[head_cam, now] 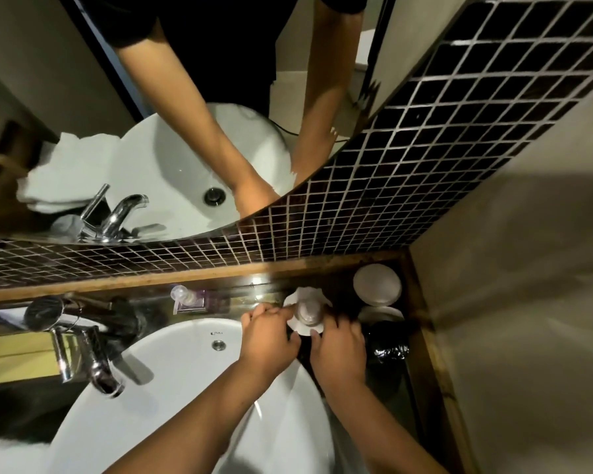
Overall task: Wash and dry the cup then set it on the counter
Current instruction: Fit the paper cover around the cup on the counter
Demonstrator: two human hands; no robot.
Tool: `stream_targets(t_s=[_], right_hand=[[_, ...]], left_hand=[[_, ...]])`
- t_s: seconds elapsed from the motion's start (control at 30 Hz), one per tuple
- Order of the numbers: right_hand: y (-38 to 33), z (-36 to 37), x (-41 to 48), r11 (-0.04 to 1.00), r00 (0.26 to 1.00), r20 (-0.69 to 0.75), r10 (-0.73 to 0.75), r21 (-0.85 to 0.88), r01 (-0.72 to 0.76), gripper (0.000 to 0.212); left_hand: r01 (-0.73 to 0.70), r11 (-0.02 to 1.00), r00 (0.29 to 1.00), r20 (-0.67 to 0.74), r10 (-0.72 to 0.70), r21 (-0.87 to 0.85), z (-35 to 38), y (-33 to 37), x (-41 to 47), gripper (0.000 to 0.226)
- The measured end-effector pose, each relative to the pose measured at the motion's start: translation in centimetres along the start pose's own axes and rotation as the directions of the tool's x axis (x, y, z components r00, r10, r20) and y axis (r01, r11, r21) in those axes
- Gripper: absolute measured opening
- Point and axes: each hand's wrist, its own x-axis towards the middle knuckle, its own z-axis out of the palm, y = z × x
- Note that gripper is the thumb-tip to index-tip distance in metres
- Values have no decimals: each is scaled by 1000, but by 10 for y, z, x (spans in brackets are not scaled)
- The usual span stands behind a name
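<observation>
Between my two hands, on the dark worktop [254,295] just past the rim of the white basin [172,364], the clear cup [308,313] stands on a white paper towel [300,297]. My left hand [269,336] has its grip closed around the cup's left side; my right hand [338,350] presses fingers against its right side and the towel. Beyond sit two white round lids [377,283], with a chrome tap [86,357] off left.

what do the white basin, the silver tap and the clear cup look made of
White round basin: likely glazed ceramic, smooth and glossy. Silver curved tap: chromed metal, mirror-like reflections. Small clear cup: glass or clear plastic, see-through; blur leaves it open.
</observation>
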Motion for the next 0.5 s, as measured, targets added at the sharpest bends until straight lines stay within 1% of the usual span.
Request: stream_targets(t_s=[0.1,0.17,0.23,0.3,0.33,0.4,0.47,0.5], right_hand=[[-4,3,4,999,999,-30,-18,30,19,44],[-7,5,7,999,1000,-18,-18,42,18,43],[-9,7,10,995,999,9,-31,90,30,43],[-12,10,12,988,997,-1,-73,139,72,41],[-15,14,13,987,998,-7,-61,148,62,40],[-23,14,16,987,1000,-9,-27,160,28,40],[-29,10,17,992,999,-17,-47,113,48,38],[-30,9,18,993,999,-13,-48,111,49,34]], left_hand=[[20,998,1000,-13,-21,-53,2,3,4,53],[19,998,1000,-17,-20,-68,3,5,6,53],[12,997,1000,-24,-14,-71,4,2,9,53],[6,996,999,-33,-9,-90,5,-5,12,54],[0,994,999,-33,-4,-112,4,-9,14,54],[-17,991,999,-35,13,-130,0,-16,17,56],[-31,993,999,-33,27,-113,-5,-23,21,56],[-31,993,999,-33,27,-110,-6,-26,23,56]])
